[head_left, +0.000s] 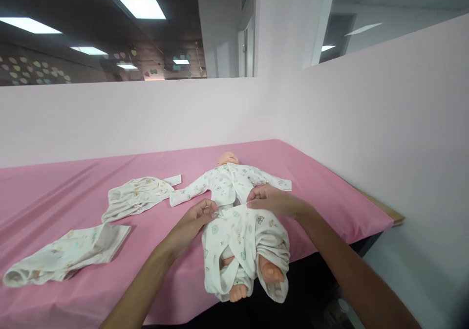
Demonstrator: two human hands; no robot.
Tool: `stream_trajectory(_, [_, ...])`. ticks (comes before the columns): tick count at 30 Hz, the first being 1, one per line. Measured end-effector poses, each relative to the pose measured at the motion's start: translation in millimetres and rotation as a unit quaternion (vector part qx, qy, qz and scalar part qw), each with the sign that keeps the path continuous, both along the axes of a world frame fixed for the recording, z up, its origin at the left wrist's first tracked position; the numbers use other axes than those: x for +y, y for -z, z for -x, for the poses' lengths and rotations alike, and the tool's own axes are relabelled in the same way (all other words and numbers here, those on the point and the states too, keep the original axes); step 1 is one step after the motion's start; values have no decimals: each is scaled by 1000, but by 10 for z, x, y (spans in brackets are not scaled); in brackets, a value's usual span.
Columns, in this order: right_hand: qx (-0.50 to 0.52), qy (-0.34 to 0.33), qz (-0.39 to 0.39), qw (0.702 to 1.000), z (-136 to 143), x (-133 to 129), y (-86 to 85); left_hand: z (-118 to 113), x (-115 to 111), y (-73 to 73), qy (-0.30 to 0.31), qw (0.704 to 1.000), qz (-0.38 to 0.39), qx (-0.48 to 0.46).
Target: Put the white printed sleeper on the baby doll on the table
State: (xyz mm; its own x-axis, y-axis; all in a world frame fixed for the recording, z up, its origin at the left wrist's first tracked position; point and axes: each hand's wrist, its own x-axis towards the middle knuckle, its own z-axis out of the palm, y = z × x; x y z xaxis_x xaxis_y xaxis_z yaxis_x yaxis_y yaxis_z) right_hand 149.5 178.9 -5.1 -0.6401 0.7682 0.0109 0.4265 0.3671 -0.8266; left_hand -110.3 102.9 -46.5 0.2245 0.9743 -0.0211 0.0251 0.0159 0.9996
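Note:
A baby doll (229, 158) lies on its back, its head toward the wall and its bare feet at the table's near edge. It wears a white printed baby shirt (221, 181) with both sleeves spread out. White printed baby pants (234, 231) cover its legs, and the feet stick out of the cloth. My left hand (200, 214) pinches the waistband of the pants at its left end. On the other side, my right hand (269, 199) grips the same waistband, fingers curled over the edge where the shirt hem lies.
A pink sheet (154, 241) covers the table. Left of the doll lie a second printed shirt (141, 194) and another pair of printed pants (69, 251). White walls (146, 123) stand behind and to the right. A wooden board edge (381, 207) shows at the right corner.

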Motion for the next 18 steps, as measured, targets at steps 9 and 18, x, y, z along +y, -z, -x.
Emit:
stream_trajectory(9, [15, 25, 51, 998, -289, 256, 256, 83, 257, 70, -107, 991, -47, 66])
stream_trajectory(18, [130, 166, -54, 976, -41, 569, 636, 30, 486, 191, -151, 970, -125, 145])
